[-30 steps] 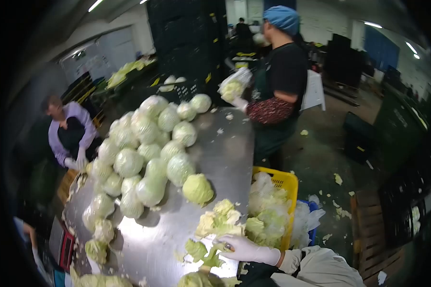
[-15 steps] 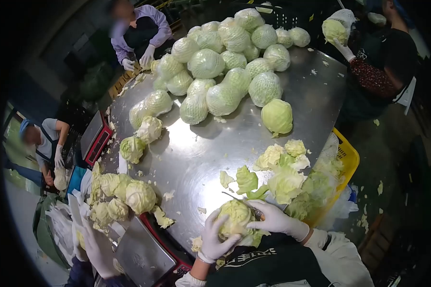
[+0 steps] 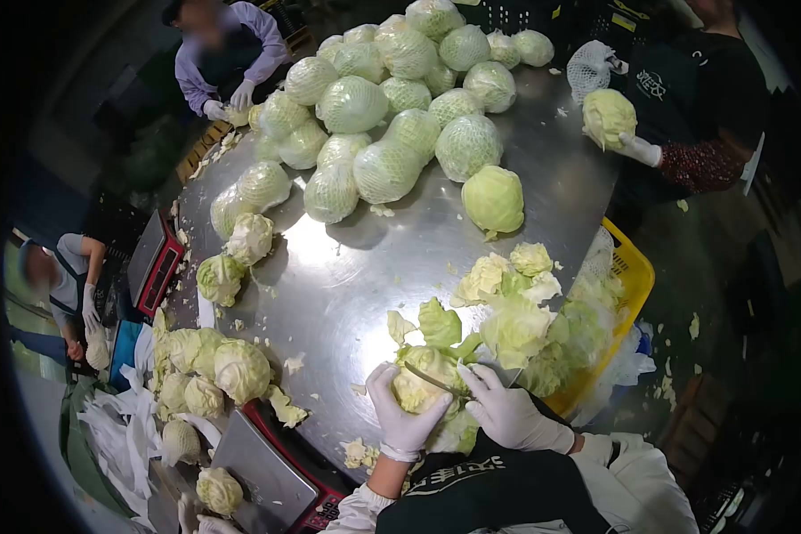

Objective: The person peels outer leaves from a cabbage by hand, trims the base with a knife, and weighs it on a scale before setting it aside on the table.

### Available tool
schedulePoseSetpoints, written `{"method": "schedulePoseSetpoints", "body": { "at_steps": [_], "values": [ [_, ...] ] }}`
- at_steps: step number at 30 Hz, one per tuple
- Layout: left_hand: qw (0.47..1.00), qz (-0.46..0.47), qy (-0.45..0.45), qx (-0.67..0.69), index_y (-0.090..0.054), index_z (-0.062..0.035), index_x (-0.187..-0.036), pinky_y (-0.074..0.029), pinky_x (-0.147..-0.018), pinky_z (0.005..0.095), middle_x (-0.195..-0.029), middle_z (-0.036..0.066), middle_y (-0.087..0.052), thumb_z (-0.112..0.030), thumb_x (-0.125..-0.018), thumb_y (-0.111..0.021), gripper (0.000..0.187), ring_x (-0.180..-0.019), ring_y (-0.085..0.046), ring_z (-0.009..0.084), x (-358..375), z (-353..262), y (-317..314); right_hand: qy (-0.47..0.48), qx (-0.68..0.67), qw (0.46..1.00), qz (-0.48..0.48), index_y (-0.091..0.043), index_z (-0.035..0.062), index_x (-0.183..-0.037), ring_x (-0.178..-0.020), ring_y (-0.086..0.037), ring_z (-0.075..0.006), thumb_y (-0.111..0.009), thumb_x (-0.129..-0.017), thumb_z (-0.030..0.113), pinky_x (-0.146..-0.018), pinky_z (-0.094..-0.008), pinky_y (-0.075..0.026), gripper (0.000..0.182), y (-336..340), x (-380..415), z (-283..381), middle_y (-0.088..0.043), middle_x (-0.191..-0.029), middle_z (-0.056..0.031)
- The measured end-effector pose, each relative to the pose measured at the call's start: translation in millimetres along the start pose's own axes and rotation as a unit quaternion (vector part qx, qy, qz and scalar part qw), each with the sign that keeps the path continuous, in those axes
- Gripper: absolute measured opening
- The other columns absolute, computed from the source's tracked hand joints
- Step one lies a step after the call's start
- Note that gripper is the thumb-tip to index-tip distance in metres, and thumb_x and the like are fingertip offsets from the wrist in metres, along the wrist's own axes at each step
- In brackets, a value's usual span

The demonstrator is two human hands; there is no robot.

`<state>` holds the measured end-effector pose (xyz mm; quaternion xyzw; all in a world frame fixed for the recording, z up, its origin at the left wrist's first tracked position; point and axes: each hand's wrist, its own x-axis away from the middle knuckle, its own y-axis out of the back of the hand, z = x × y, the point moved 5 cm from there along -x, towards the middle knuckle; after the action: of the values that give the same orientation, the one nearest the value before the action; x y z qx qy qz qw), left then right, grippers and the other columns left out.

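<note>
In white gloves, my left hand (image 3: 405, 411) is wrapped around the left side of a pale cabbage (image 3: 425, 376) at the table's front edge. My right hand (image 3: 514, 416) grips a thin curved knife (image 3: 438, 382), its blade lying across the cabbage top. The knife's handle is mostly hidden by the fingers. Loose green leaves (image 3: 439, 323) lie just behind the cabbage, with a larger pile of leaves (image 3: 513, 329) to the right.
Wrapped cabbages (image 3: 351, 105) are heaped at the back of the metal table (image 3: 316, 311). Bare cabbages (image 3: 242, 370) and a scale (image 3: 262, 467) are at left, a yellow crate (image 3: 634, 276) at right. Co-workers stand around; another person's gloved hands (image 3: 196, 518) show lower left.
The view has shifted slightly. The knife blade now rests over the cabbage, and my right hand's fingers have moved. At right, a co-worker's cabbage is now apart from the net.
</note>
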<state>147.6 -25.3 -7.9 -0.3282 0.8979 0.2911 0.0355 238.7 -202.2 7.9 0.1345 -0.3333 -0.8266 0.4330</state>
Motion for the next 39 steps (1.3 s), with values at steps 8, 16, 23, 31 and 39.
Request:
{"method": "schedulePoseSetpoints", "body": {
  "at_steps": [8, 16, 23, 31, 39],
  "values": [
    [0.996, 0.005, -0.001, -0.092, -0.045, 0.0032, -0.128, -0.038, -0.101, 0.0487, -0.121, 0.02, -0.046, -0.031, -0.066, -0.094, 0.086, -0.115, -0.044, 0.0355, -5.3, -17.0, -19.1, 0.043, 0.095, 0.986, -0.127, -0.049, 0.0079, -0.148, -0.063, -0.068, -0.0246, -0.059, -0.098, 0.024, -0.054, -0.035, -0.053, 0.053, 2.8, -23.7, -6.4, -0.061, -0.113, -0.0101],
    [0.99, 0.02, -0.079, -0.117, -0.049, -0.0019, -0.126, -0.038, -0.102, 0.0501, -0.124, 0.021, -0.047, -0.036, -0.063, -0.095, 0.086, -0.117, -0.045, 0.0371, 9.6, -27.1, -25.9, -0.076, 0.015, 0.988, -0.135, -0.064, 0.007, -0.116, -0.083, -0.067, -0.039, -0.049, -0.104, 0.03, -0.073, -0.048, -0.053, 0.029, 19.7, -70.0, -76.0, -0.067, -0.098, -0.0185],
    [0.982, 0.127, 0.089, 0.106, -0.043, -0.0069, -0.141, -0.041, -0.109, 0.0463, -0.14, 0.017, -0.044, -0.028, -0.07, -0.09, 0.088, -0.129, -0.047, 0.0314, 24.3, 54.1, 47.0, -0.149, -0.084, 0.975, -0.14, -0.063, 0.0037, -0.105, -0.09, -0.064, -0.044, -0.047, -0.105, 0.028, -0.079, -0.051, -0.05, 0.029, 18.1, -44.4, -110.9, -0.066, -0.094, -0.024],
    [0.941, -0.065, 0.249, 0.221, -0.039, -0.0101, -0.138, -0.044, -0.105, 0.0396, -0.133, 0.013, -0.045, -0.016, -0.079, -0.084, 0.074, -0.124, -0.049, 0.0243, 24.4, 70.3, 16.5, -0.185, 0.104, 0.938, -0.273, -0.05, 0.0086, -0.143, -0.108, -0.064, -0.0389, -0.062, -0.098, 0.028, -0.09, -0.0461, -0.053, 0.05, 89.4, 1.3, -111.3, -0.059, -0.13, -0.0191],
    [0.965, 0.248, -0.087, -0.007, -0.058, -0.0038, -0.139, -0.04, -0.113, 0.0478, -0.147, 0.026, -0.039, -0.014, -0.071, -0.08, 0.071, -0.136, -0.045, 0.0392, -36.9, 1.1, 0.4, -0.023, -0.044, 0.996, -0.074, -0.051, 0.0128, -0.146, -0.102, -0.07, -0.0317, -0.079, -0.082, 0.044, -0.085, -0.0403, -0.057, 0.077, 56.8, -28.8, -21.1, -0.056, -0.141, -0.0125]
  ]
}}
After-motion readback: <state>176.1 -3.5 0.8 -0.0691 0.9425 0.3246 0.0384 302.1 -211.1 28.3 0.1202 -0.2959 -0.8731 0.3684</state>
